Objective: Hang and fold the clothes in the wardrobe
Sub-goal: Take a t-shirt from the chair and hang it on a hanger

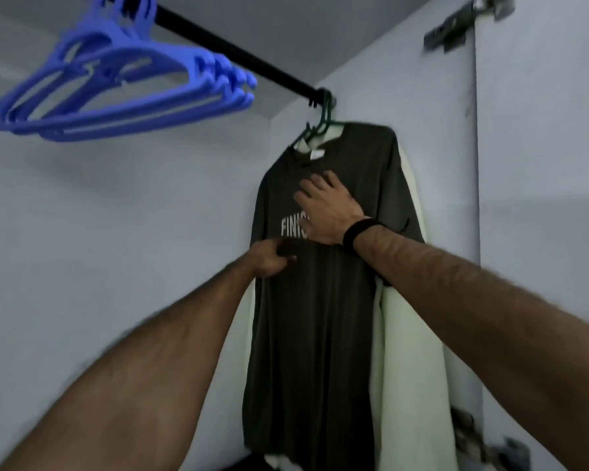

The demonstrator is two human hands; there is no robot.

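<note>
From the head camera, looking up into the wardrobe: a dark grey T-shirt (pixel 320 317) of soft, limp knit hangs at the far right end of the black rail (pixel 231 51), falling in long vertical folds. White block letters on its chest read "FINI", the rest covered. It hangs from a thin dark green hanger (pixel 323 122) whose hook loops over the rail right against the side wall.

The right hand (pixel 330 209) lies flat on the chest of the shirt, fingers straight and spread, pressing the cloth, a black wristband (pixel 357 232) round the wrist. At about seven o'clock from it, the left hand (pixel 269 261) has its fingers curled in, pinching a fold of the shirt at its left edge just below the lettering.

Behind the grey shirt, a pale cream garment (pixel 412 368) shows past its right edge and at the neckline, thicker-looking and smoother, hanging down to the bottom of the view. How it hangs is hidden.

At ten o'clock, well apart from the shirts, a bunch of blue plastic hangers (pixel 116 96) hangs on the same rail, glossy, with notched shoulders, nested close together and swung up toward the camera.

The wardrobe walls (pixel 150 215) are plain, matte pale grey. A metal hinge (pixel 456 28) sits at one o'clock on the door edge, another hinge (pixel 490 443) at five o'clock, both blurred.
</note>
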